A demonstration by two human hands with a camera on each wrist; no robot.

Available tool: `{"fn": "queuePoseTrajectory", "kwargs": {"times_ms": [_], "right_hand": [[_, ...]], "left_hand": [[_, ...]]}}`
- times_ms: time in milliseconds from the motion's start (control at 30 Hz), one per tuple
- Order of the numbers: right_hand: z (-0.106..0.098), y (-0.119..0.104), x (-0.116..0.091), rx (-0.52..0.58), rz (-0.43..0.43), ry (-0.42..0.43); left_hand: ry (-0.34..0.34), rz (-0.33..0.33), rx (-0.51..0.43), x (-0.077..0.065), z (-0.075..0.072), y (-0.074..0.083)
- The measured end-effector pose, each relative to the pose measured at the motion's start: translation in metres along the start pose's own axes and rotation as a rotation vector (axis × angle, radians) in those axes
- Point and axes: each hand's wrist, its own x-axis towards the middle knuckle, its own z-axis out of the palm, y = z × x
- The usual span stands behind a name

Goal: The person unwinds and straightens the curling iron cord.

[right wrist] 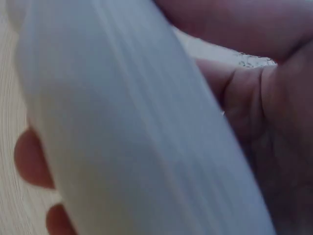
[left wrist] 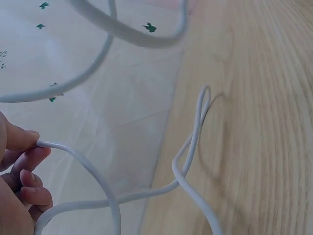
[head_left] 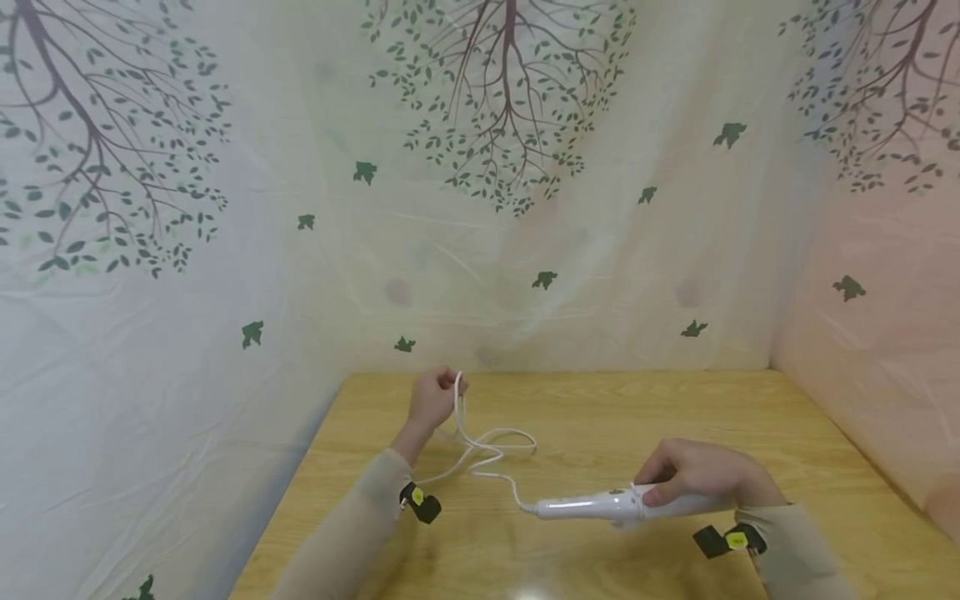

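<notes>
A white corded appliance shaped like a curling iron (head_left: 588, 507) lies crosswise over the table, its cord end pointing left. My right hand (head_left: 693, 468) grips its thicker right part, thumb on the near side. In the right wrist view, the white body (right wrist: 132, 127) fills the middle, with fingertips (right wrist: 33, 159) curled around its far edge. My left hand (head_left: 435, 398), farther back on the left, pinches the white cord (head_left: 486, 473) between thumb and fingers. Loops of cord (left wrist: 195, 122) hang and cross below that hand; the plug is not visible.
The wooden table (head_left: 600, 400) has a pale sheet (head_left: 465, 250) with printed trees and leaves behind it and along both sides. Black devices with yellow-green markings are strapped to the left wrist (head_left: 422, 502) and the right wrist (head_left: 731, 542).
</notes>
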Motion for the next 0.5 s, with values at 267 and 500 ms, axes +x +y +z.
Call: {"fn": "queuePoseTrajectory", "kwargs": {"times_ms": [267,500], "right_hand": [[-0.005,0.013,-0.003,0.032,0.291,0.224],[-0.011,0.018,0.001,0.065,0.445,0.410]], "left_hand": [[0.001,-0.003,-0.001,-0.001,-0.009,-0.005],[-0.072,0.014,0.043,-0.007,-0.010,-0.009]]}}
